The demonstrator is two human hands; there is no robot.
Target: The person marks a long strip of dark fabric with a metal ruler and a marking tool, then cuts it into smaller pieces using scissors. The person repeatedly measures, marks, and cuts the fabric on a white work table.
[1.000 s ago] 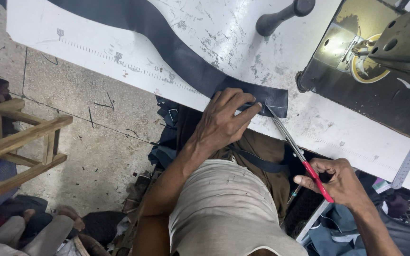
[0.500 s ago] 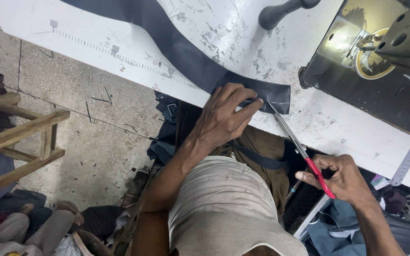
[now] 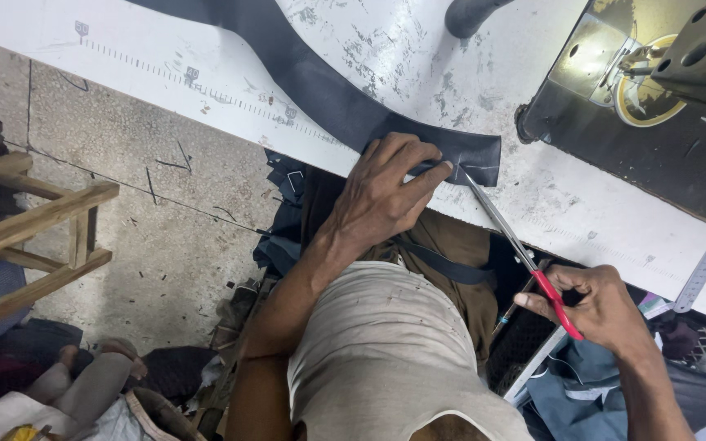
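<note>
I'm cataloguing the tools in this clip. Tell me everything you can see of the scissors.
The scissors have long, slim, silver metal blades and red handles that look plastic. They lie slanted, tips up-left, handles down-right. The right hand grips the handles beyond the white table's edge. The tips meet the end of the dark fabric strip beside the left hand's fingertips. The blades look nearly closed.

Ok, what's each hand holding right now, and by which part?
Right hand grips the scissors by their red handles. Left hand presses flat on the dark fabric strip near its end.
</note>
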